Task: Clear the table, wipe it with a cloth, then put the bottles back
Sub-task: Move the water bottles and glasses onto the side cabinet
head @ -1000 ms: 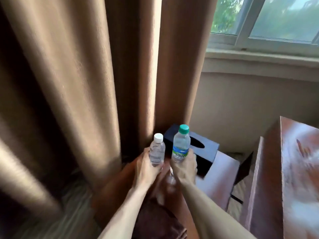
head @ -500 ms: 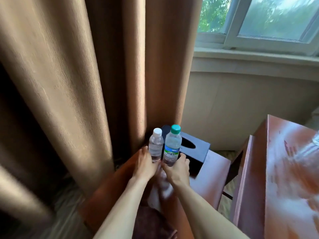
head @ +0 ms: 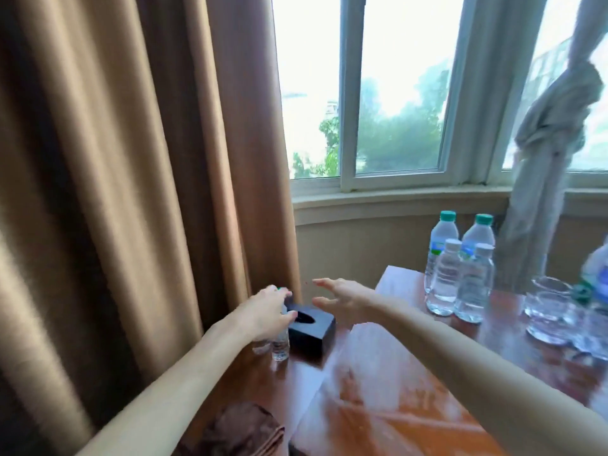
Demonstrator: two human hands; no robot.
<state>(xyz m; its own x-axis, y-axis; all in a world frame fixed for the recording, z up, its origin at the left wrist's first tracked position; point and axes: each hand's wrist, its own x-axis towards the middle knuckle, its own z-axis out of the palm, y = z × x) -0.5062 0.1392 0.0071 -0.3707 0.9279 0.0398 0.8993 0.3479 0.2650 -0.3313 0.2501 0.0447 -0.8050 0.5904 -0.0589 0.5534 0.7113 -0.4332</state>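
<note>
Left hand [head: 266, 312] rests over 2 water bottles [head: 279, 345] beside the tissue box [head: 312, 327]; right hand [head: 345, 299] hovers, fingers spread.

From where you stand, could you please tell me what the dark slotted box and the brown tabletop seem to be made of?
The dark slotted tissue box looks like matte leatherette or painted wood: no shine, crisp edges; I cannot tell which. The brown tabletop looks like varnished wood or veneer, since it mirrors the window light in glossy streaks.
</note>
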